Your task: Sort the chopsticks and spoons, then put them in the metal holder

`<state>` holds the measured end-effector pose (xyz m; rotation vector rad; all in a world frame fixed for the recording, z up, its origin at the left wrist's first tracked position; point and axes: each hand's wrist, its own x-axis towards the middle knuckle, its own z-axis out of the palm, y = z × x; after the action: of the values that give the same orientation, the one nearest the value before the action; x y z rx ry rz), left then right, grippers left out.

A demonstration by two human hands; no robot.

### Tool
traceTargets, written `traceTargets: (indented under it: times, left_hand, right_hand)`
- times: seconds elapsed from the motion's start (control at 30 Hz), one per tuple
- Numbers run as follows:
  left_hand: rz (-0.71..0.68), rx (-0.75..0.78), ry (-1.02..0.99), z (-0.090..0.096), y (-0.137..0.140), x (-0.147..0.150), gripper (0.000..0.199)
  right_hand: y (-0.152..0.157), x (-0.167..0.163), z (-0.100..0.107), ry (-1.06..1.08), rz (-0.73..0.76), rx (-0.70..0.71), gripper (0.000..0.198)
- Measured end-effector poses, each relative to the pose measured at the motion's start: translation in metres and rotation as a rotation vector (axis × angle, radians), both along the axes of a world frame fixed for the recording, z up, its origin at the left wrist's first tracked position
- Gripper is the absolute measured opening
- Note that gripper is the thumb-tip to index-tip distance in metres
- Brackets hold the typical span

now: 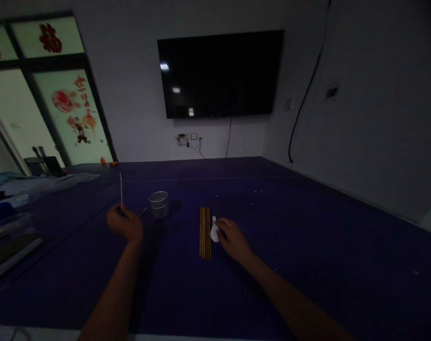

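Nearest, the bundle of chopsticks lies flat on the purple surface, its long axis running straight away from the person, sticks side by side. Just beside it, on its right, is the white spoon, bowl toward the person and handle pointing away, so its axis is close to parallel with the chopsticks.

The right hand reaches in from the right; its thumb and forefinger are parted at the spoon's right edge — whether they grip it or only touch it, I cannot tell. A light touch near the handle would probably steer the spoon best, keeping it parallel without nudging the chopsticks.

The left hand is raised, its fingers pinching a thin stick by the lower end. The free end points up in the view; how far it leans away is unclear. Holding it low like this gives little control over the tip — a slow wrist should help keep it clear of the cup, which stands upright farther off, between the two hands.
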<state>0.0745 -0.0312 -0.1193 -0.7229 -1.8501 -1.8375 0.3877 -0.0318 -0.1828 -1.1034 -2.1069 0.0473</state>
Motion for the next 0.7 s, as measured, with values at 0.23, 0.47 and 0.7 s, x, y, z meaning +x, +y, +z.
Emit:
traceTargets:
  times: [0.23, 0.47, 0.7]
  left_hand:
    - [-0.720, -0.001, 0.091, -0.009, -0.024, 0.115, 0.023]
    - [-1.362, -0.098, -0.334, -0.030, -0.046, 0.175, 0.030]
    - [-1.493, -0.082, -0.750, -0.043, -0.028, 0.170, 0.030]
  right_hand:
    - [-0.010, -0.003, 0.009, 0.036, 0.058, 0.115, 0.039]
    - [-0.019, -0.003, 0.015, -0.019, 0.196, 0.117, 0.061]
    - [-0.022, -0.005, 0.016, -0.067, 0.195, 0.075, 0.064]
